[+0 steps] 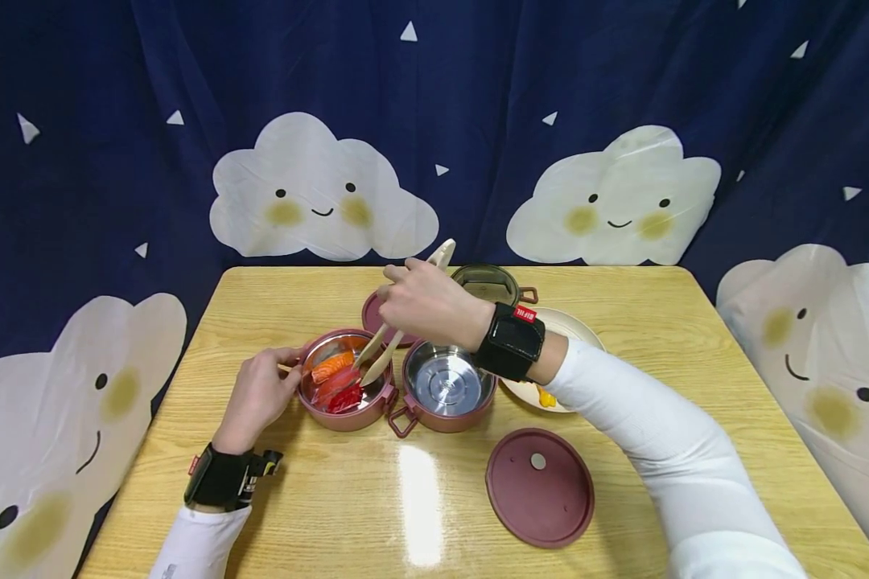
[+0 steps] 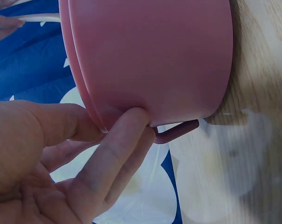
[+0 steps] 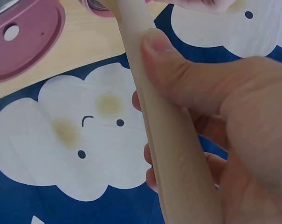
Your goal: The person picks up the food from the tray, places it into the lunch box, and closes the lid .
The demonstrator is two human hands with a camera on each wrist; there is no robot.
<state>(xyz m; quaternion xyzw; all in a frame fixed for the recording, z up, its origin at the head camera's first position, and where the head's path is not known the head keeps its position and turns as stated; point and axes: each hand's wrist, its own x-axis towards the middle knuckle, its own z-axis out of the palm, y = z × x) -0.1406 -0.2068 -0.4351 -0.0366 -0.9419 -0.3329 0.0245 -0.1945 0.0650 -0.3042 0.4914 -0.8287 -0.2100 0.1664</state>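
My left hand [image 1: 259, 398] pinches the side of a pink pot [image 1: 348, 420]. In the left wrist view, the thumb lies at the pot's rim and the fingers press its wall [image 2: 150, 56], beside the side handle [image 2: 178, 131]. Inside the pot are an orange, white-striped salmon-like piece [image 1: 332, 367], a pinkish-red piece [image 1: 333, 387] and a darker red piece [image 1: 345, 399]. My right hand [image 1: 433, 301] grips beige tongs [image 1: 382, 367], thumb along one arm [image 3: 166, 144] in the right wrist view. Their tips are apart and reach down into the pot, beside the food.
A second pink pot [image 1: 449, 420] with a steel inside stands just right of the first. One pink lid [image 1: 541, 498] lies at front right, another [image 1: 371, 312] behind the pots. A dark pot [image 1: 487, 283] and a cream plate [image 1: 561, 320] with yellow pieces [image 1: 546, 397] sit beyond.
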